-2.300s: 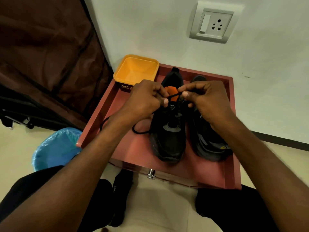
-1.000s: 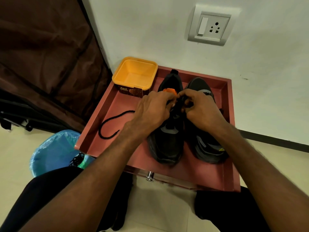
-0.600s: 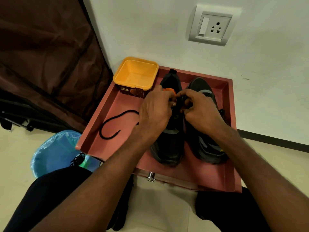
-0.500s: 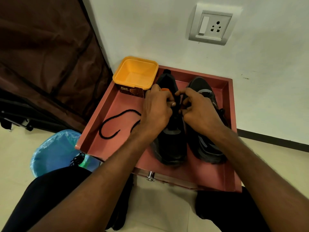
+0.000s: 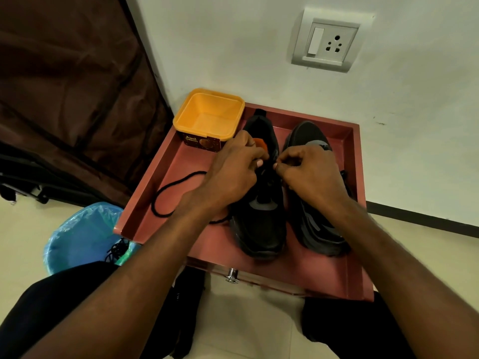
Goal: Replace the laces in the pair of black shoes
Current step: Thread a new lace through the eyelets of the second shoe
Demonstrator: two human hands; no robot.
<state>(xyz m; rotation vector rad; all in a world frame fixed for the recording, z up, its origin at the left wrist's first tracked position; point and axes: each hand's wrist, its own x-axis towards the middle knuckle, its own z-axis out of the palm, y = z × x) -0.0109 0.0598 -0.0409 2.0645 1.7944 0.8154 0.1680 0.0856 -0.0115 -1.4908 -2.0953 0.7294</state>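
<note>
Inside shallow reddish-brown wooden drawer (image 5: 145, 203) pulled out on the floor: pair of black lace-up shoes (image 5: 261, 221) sitting side by side, toes toward the wearer of the camera, likely for easy reach of the eyelets. Working over the left-side shoe's tongue, left hand (image 5: 233, 174) and right hand (image 5: 311, 174), each grip apparently pinching thin black cord lace (image 5: 168, 195), hidden between fingertips. Trailing slack looping left across the drawer floor, beside empty yellow plastic tub (image 5: 210, 117).
</note>
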